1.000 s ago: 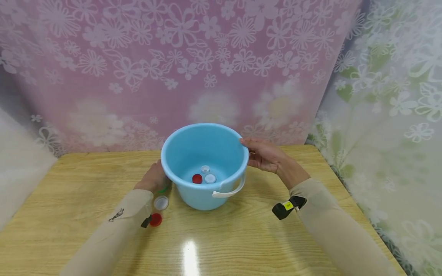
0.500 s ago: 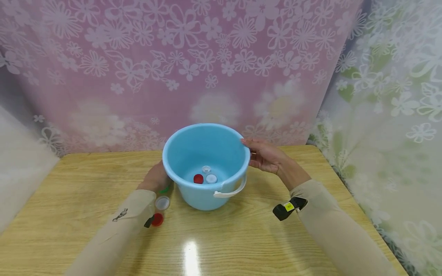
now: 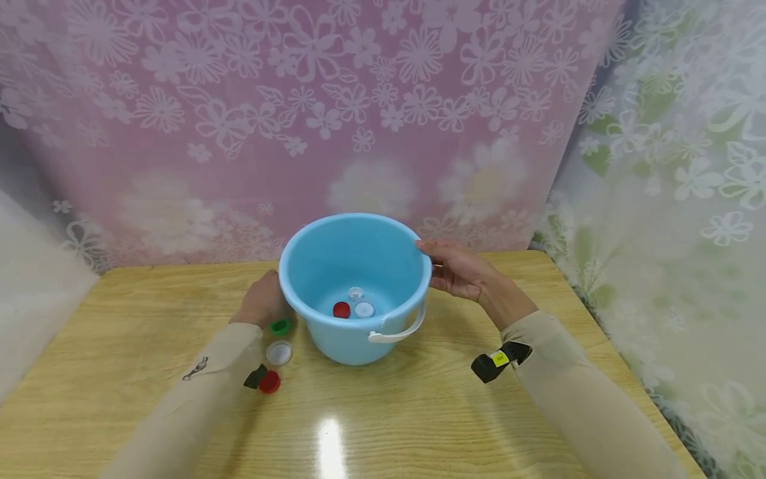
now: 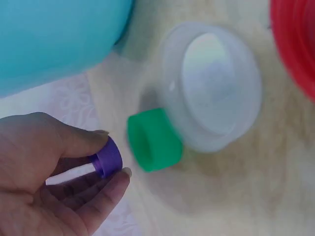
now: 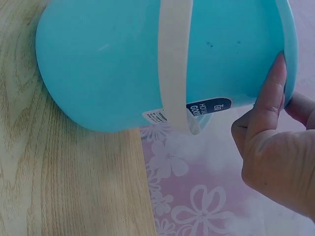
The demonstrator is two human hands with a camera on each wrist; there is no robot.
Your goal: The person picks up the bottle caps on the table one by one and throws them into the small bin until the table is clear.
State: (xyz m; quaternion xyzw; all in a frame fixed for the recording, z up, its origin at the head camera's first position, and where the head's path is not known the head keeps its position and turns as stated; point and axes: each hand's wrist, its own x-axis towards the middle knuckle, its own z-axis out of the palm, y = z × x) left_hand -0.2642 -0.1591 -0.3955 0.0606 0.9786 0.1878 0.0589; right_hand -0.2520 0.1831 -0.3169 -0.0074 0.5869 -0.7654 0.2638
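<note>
My left hand is at the left side of a light-blue bucket. In the left wrist view its thumb and fingers pinch a small purple bottle cap, which the head view hides. Close by on the table lie a green cap, a whitish translucent lid and a red cap, in a row towards me. My right hand grips the bucket's rim at the right, thumb and fingers on either side. Inside the bucket are a red cap and two whitish caps.
The bucket's white handle hangs down at its front right. The wood-patterned table has its far edge just behind the bucket. A pink floral curtain hangs behind, and a pale floral one along the right.
My left hand has shifted slightly back and left, so the green cap shows more fully. My right hand keeps its grip on the rim, and the bucket stands about where it was.
</note>
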